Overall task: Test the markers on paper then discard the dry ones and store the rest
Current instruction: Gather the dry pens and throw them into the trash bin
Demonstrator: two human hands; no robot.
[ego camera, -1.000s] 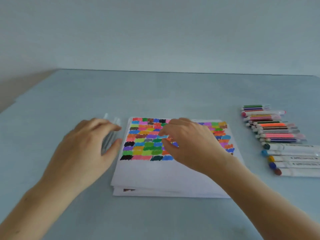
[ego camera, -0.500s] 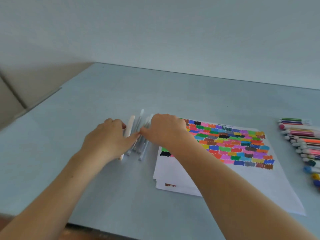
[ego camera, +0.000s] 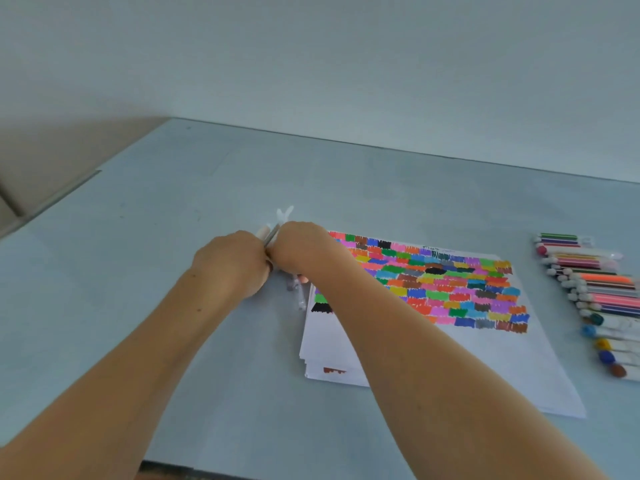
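A bundle of pale, clear-bodied markers [ego camera: 282, 220] lies on the table just left of the paper stack [ego camera: 450, 358]. My left hand [ego camera: 232, 265] and my right hand [ego camera: 304, 247] close on this bundle from both sides, fingers curled round it; only the marker tips show above and below the hands. The top sheet carries rows of coloured test scribbles [ego camera: 450, 282]. A second row of coloured markers [ego camera: 595, 289] lies at the right edge of the view, apart from both hands.
The light blue table [ego camera: 173, 202] runs back to a pale wall. Its left edge and near edge are in view, with a beige surface [ego camera: 41, 168] beyond the left edge.
My right hand left the coloured sheet and crossed left to the pale markers. Both hands then drew together and gathered the spread markers into one bundle. The view turned left.
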